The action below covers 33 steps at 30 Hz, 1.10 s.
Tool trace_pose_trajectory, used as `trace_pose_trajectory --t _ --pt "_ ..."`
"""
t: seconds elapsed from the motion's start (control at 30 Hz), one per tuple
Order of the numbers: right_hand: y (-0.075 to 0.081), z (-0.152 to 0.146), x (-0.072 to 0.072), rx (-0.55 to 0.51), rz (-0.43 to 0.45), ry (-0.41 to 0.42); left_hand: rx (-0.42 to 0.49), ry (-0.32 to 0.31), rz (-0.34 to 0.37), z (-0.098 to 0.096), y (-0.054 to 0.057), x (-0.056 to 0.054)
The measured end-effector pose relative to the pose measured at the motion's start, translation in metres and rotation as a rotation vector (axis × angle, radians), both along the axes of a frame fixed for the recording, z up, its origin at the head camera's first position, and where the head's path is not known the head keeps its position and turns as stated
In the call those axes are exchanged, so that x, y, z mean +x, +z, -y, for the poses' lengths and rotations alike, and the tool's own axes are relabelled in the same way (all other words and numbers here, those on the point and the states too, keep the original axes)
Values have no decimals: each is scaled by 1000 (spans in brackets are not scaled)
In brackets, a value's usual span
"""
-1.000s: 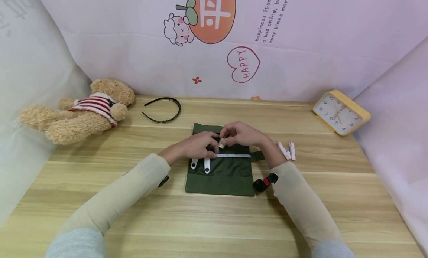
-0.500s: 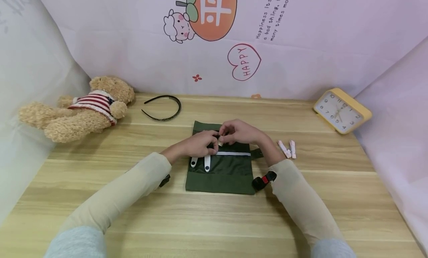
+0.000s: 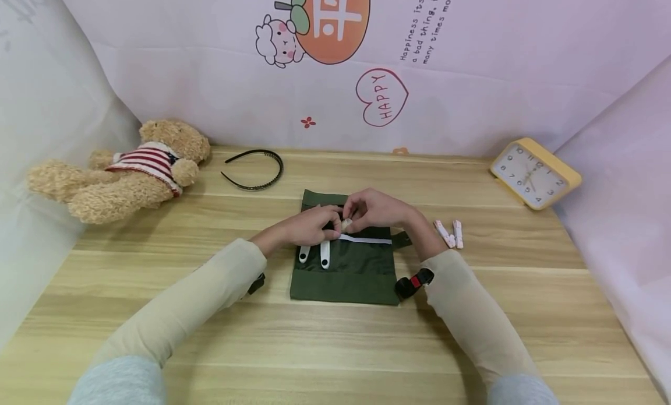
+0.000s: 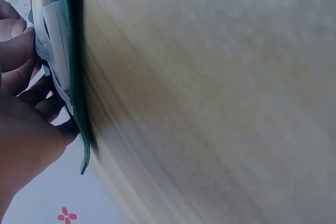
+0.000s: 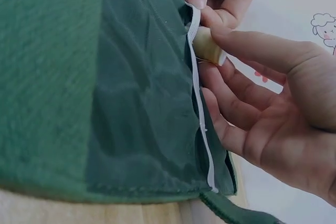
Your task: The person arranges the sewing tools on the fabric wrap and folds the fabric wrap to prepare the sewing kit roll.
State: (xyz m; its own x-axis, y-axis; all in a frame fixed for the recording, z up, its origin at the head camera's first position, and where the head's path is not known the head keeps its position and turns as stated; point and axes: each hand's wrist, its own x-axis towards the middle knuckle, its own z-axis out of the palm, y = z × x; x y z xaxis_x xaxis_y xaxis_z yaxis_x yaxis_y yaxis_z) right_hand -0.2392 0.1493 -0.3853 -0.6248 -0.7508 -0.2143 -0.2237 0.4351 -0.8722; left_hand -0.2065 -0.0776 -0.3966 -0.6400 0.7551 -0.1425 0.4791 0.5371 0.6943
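Observation:
A dark green fabric pouch (image 3: pixel 343 285) lies unfolded on the table, with a white elastic band (image 3: pixel 367 240) across it. Two white pieces with dark round dots, one of them a long white piece (image 3: pixel 325 255), sit under the band at its left. My right hand (image 3: pixel 380 210) pinches a short cream-coloured cylindrical piece (image 5: pixel 209 45) against the band; its exact kind is unclear. Close beside it, my left hand (image 3: pixel 314 225) pinches the elastic band, its thumb showing at the top of the right wrist view. The left wrist view catches the pouch (image 4: pixel 76 51) edge-on.
Right of the pouch lie two small pale patterned pieces (image 3: pixel 449 234). A yellow clock (image 3: pixel 536 173) stands at the back right. A black headband (image 3: pixel 257 186) and a teddy bear (image 3: pixel 128 169) lie at the back left, before a printed cloth wall (image 3: pixel 461 108).
Both hands stay over the band. The cream piece has tilted slightly in my right fingers, and the band near my left fingers is pulled up a little.

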Motion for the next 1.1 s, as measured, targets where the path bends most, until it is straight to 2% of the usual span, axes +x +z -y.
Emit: trace_pose_trajectory --t 0.23,0.4,0.67,1.1 --pt "1 -1 -1 12 27 57 -5 -10 -1 0 0 0" --pt "0 -2 -2 35 33 64 -14 -23 -4 -1 0 0" --pt "-1 -1 -3 71 -12 63 -5 -37 3 -2 1 1" --pt "-2 1 -4 77 10 53 -40 -51 -18 -2 1 3"
